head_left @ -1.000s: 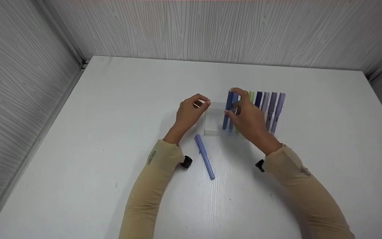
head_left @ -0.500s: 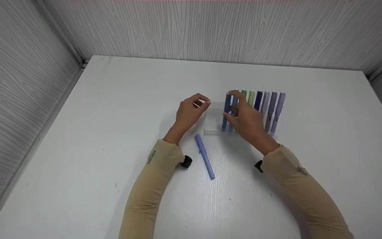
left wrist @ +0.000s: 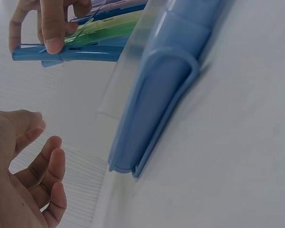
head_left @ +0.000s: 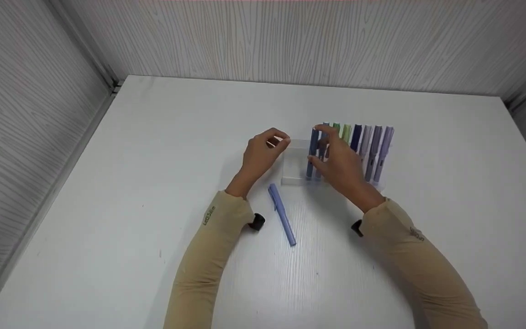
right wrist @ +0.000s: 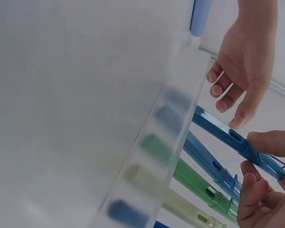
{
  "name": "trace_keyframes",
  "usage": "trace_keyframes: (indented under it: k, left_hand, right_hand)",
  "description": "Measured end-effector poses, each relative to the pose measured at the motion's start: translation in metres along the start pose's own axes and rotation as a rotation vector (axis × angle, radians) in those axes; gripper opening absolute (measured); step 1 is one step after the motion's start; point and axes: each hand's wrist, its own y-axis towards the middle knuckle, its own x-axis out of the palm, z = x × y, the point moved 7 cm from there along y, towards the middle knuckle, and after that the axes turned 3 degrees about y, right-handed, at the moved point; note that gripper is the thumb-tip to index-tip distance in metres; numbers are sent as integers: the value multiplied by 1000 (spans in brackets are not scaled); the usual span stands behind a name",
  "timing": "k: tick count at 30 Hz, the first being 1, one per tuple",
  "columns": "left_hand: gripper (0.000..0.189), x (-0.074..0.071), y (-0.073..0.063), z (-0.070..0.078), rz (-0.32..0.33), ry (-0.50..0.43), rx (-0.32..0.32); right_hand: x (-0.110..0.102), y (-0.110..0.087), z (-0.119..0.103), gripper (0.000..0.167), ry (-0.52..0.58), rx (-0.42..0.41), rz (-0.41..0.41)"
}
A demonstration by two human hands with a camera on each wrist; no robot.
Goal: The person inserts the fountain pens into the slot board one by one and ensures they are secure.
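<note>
My right hand (head_left: 343, 160) pinches a dark blue pen (head_left: 313, 151) between thumb and fingers. The pen stands upright at the left end of a row in a clear rack (head_left: 293, 181); in the right wrist view its lower end meets the see-through rack edge (right wrist: 192, 71). My left hand (head_left: 261, 155) hovers beside the rack's left end, fingers loosely bent. Nothing is between its thumb and fingers in the left wrist view, where the hand (left wrist: 26, 166) shows apart from the pens. A periwinkle pen (head_left: 282, 217) with a clip lies on the table in front of the rack.
Right of the held pen, several pens stand in the rack: another blue one, a green pen (right wrist: 194, 183), a lime pen (head_left: 346, 132), a navy pen (head_left: 356, 136) and purple ones such as the lilac pen (head_left: 384, 148). Wood-grain panels (head_left: 263, 41) border the white table (head_left: 153, 183).
Over the first half second, the dark blue pen comes down a little and shifts slightly, with my right hand moving along. Since then both hands stay nearly still. The loose pen has not moved.
</note>
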Motion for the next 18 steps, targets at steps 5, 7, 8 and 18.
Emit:
trace_keyframes:
  k: [5,7,8,18]
  left_hand:
    - [22,0,0,0,1,-6,-2]
    - [22,1,0,0,0,-10,-3]
    - [22,1,0,-1,0,-11,-2]
    - [22,1,0,-1,-10,-11,-15]
  right_hand:
    - [-1,3,3,69,-2,21,-7]
    - [0,4,4,70,-10,23,-12]
    - [0,5,5,70,-15,23,-16]
    - [0,8,3,70,-98,-9,-28]
